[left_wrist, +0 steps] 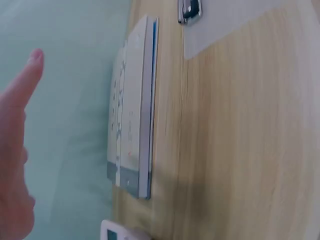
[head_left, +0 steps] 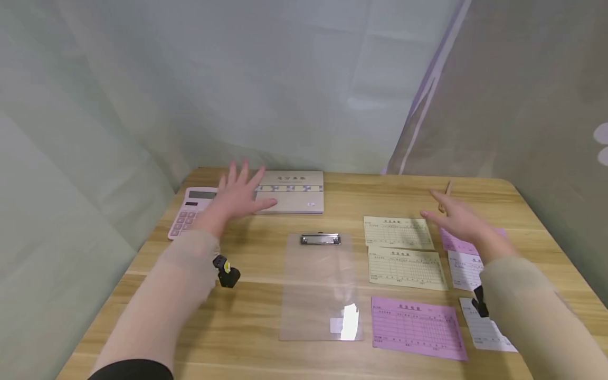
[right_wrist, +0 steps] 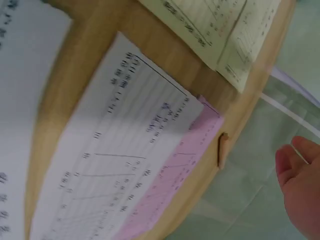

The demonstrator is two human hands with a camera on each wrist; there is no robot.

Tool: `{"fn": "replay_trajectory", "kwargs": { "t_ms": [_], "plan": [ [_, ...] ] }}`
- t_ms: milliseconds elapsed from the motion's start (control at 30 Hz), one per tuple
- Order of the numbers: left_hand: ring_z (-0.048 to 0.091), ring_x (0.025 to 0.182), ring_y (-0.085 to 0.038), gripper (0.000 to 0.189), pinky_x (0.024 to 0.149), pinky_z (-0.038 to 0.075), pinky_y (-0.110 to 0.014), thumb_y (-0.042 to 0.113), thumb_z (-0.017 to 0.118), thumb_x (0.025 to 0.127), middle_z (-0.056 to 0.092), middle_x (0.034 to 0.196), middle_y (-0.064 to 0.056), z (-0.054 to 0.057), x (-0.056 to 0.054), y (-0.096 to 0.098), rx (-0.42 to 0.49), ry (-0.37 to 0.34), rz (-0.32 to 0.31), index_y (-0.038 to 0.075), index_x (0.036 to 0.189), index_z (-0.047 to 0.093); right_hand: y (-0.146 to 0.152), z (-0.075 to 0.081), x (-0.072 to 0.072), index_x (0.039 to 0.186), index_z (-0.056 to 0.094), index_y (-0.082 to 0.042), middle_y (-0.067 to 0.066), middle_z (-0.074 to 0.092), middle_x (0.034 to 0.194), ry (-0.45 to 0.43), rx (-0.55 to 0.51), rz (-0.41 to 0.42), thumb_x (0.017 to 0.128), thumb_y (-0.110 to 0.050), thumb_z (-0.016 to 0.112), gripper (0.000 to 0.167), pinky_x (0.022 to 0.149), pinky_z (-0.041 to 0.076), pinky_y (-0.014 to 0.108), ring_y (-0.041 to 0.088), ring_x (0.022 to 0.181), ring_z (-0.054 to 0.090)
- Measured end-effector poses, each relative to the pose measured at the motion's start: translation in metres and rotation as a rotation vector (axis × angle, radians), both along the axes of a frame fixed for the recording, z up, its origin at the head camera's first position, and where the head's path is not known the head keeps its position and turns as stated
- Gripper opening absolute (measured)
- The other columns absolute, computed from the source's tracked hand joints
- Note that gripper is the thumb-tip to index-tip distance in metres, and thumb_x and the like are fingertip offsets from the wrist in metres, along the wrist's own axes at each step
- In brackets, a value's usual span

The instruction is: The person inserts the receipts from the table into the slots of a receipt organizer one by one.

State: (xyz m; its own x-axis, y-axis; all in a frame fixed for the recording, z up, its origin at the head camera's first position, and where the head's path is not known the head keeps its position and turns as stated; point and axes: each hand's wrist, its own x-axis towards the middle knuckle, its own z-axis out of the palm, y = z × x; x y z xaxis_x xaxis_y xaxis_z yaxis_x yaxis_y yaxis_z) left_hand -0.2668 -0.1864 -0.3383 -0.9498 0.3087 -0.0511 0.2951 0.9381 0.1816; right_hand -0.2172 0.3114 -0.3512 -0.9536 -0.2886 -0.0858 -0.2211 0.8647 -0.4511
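My left hand (head_left: 237, 196) hovers with fingers spread between a pink calculator (head_left: 182, 217) and a pale account book (head_left: 299, 203), holding nothing. In the left wrist view the book (left_wrist: 131, 110) lies flat, apart from the thumb. Over on the right, my right hand (head_left: 457, 217) is held above the printed slips, its index finger extended and nothing in its grasp. Beneath it are a pink slip (head_left: 451, 241) and a white slip (head_left: 461, 266), partly covered by the arm. A thin brown stick-like object (head_left: 449, 186) lies just beyond its fingers.
A clear clipboard (head_left: 318, 290) with a metal clip (head_left: 320, 239) lies mid-table. To its right are two yellow slips (head_left: 399, 232), a larger pink slip (head_left: 418, 330) and another white slip (head_left: 484, 327). Hanging sheets (head_left: 294, 84) stand behind the wooden table (head_left: 256, 316).
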Motion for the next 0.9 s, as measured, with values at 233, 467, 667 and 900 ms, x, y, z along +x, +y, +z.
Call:
{"fn": "replay_trajectory", "kwargs": {
  "t_ms": [233, 467, 667, 900],
  "plan": [
    [-0.004, 0.139, -0.042, 0.104, 0.105, 0.003, -0.063, 0.071, 0.049, 0.08, -0.005, 0.154, -0.019, -0.023, 0.01, 0.01, 0.133, -0.075, -0.094, 0.015, 0.151, -0.003, 0.005, -0.012, 0.01, 0.148, 0.022, -0.005, 0.034, 0.035, 0.138, -0.083, -0.051, 0.023, 0.093, -0.044, 0.053, 0.074, 0.088, 0.036, 0.063, 0.049, 0.116, 0.043],
    [0.017, 0.138, -0.039, 0.092, 0.109, 0.006, -0.055, 0.055, 0.061, 0.083, 0.021, 0.152, -0.016, -0.041, 0.023, 0.021, 0.244, -0.07, -0.197, 0.007, 0.149, 0.018, 0.006, -0.025, 0.013, 0.145, 0.03, -0.003, 0.029, 0.044, 0.132, -0.12, -0.118, 0.026, 0.091, -0.038, 0.06, 0.071, 0.076, 0.048, 0.041, 0.036, 0.107, 0.051],
    [0.028, 0.133, -0.036, 0.084, 0.107, 0.018, -0.054, 0.05, 0.067, 0.081, 0.035, 0.145, -0.017, -0.067, 0.03, 0.034, 0.361, -0.102, -0.177, 0.011, 0.146, 0.031, 0.009, -0.035, 0.013, 0.143, 0.035, -0.004, 0.027, 0.047, 0.128, -0.132, -0.15, 0.017, 0.09, -0.038, 0.061, 0.068, 0.078, 0.048, 0.044, 0.037, 0.108, 0.05],
    [0.04, 0.122, -0.03, 0.078, 0.1, 0.032, -0.051, 0.05, 0.07, 0.078, 0.049, 0.131, -0.012, -0.09, 0.046, 0.058, 0.41, -0.108, -0.17, 0.014, 0.141, 0.041, 0.013, -0.047, 0.014, 0.141, 0.038, -0.003, 0.028, 0.049, 0.124, -0.128, -0.082, -0.001, 0.089, -0.041, 0.062, 0.069, 0.085, 0.041, 0.056, 0.042, 0.109, 0.049]
  ]
}}
